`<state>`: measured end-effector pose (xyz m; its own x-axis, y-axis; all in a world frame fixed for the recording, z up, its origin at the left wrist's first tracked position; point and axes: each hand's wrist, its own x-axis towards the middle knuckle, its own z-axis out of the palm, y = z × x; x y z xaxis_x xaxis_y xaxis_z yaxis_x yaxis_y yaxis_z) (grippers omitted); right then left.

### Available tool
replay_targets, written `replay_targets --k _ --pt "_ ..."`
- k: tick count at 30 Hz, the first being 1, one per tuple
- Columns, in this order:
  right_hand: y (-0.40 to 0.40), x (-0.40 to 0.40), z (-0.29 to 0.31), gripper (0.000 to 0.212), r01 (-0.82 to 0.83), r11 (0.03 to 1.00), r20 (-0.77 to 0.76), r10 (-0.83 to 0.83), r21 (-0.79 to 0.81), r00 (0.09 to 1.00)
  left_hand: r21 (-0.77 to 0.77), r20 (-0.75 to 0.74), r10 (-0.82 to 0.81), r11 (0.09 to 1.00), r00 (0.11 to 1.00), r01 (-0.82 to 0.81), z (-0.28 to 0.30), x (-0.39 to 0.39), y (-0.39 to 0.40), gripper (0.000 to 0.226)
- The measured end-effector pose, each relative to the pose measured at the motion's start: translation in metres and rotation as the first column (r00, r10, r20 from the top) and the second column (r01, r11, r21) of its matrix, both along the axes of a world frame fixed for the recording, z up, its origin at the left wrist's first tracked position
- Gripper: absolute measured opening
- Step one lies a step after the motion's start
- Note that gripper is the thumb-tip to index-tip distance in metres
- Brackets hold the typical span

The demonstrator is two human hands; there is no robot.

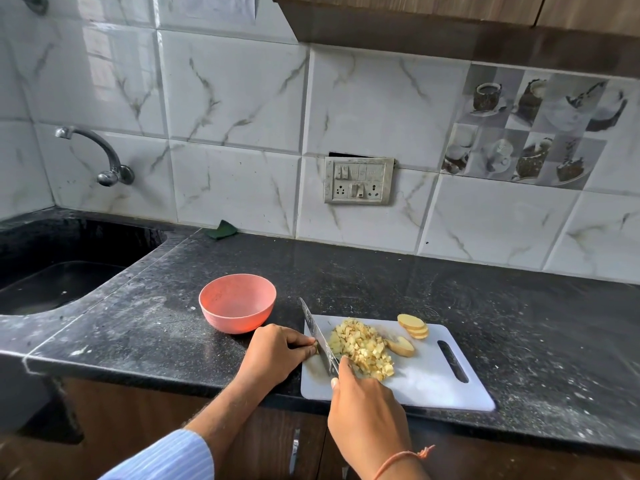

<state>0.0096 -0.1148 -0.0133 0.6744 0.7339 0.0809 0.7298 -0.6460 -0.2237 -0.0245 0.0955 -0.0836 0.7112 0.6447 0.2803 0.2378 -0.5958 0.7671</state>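
Hands (273,355) (363,407) on knife (317,332) and food piece (316,350)

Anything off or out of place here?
Yes: the switch plate on the tiled wall sits crooked, with a dark gap showing above its top edge, as if loose. The black countertop is dusted with white specks. The white chopping board lies right at the front edge.

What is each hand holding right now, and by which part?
The right hand grips the knife by its handle. The left hand pinches a small, mostly hidden piece beside the blade.
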Motion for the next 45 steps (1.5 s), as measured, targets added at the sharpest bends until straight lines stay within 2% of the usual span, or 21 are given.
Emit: replay_targets --k 5,11,15,18,20,23,26,30,33,38,41,45 --pt "0.016 0.004 -0.003 0.059 0.033 0.998 0.005 -0.032 -0.062 0.999 0.01 -0.001 -0.001 1.0 1.0 0.001 0.0 0.0 0.0 0.014" --pt "-0.011 0.005 -0.007 0.061 -0.028 0.997 0.06 0.033 -0.077 0.998 -0.036 -0.013 -0.002 0.999 1.0 0.002 0.001 0.0 0.0 0.014" --pt "-0.021 0.02 -0.013 0.052 -0.012 0.999 0.054 0.01 0.034 0.998 -0.036 -0.041 0.013 0.999 0.999 -0.014 0.002 0.0 0.0 0.015" --pt "-0.026 0.047 -0.014 0.039 0.088 0.978 -0.144 -0.06 0.192 0.988 -0.041 -0.04 0.015 0.999 0.999 -0.017 0.002 0.0 0.0 0.014" --pt "-0.035 0.071 -0.015 0.031 0.135 0.943 -0.313 -0.035 0.306 0.949 -0.05 -0.035 0.007 0.999 0.999 -0.009 0.003 -0.001 -0.001 0.013" --pt "-0.053 0.109 -0.014 0.022 0.22 0.848 -0.543 0.091 0.481 0.835 -0.043 -0.036 0.015 0.999 0.999 -0.017 0.003 -0.001 -0.002 0.014" --pt "-0.065 0.14 -0.013 0.025 0.302 0.767 -0.646 0.185 0.566 0.741 -0.041 -0.03 0.02 0.999 0.999 -0.021 0.004 -0.001 -0.002 0.015" --pt "-0.076 0.157 -0.027 0.028 0.371 0.635 -0.667 0.319 0.678 0.673 0.015 -0.047 0.032 0.999 0.998 -0.031 0.004 -0.001 -0.003 0.016" --pt "-0.08 0.159 -0.03 0.034 0.408 0.558 -0.661 0.385 0.723 0.644 0.117 -0.092 0.031 0.993 0.995 -0.02 0.007 0.004 -0.006 0.02" --pt "-0.082 0.164 -0.033 0.025 0.458 0.522 -0.68 0.399 0.72 0.615 0.187 -0.148 -0.051 0.979 0.988 0.078 0.049 0.045 -0.024 0.013" --pt "-0.083 0.167 -0.035 0.024 0.474 0.51 -0.685 0.391 0.717 0.615 0.263 -0.204 -0.105 0.952 0.973 0.158 0.09 0.069 -0.024 0.018" --pt "-0.085 0.17 -0.038 0.023 0.47 0.496 -0.673 0.402 0.73 0.621 0.273 -0.266 -0.136 0.939 0.954 0.21 0.118 0.082 -0.016 0.015"
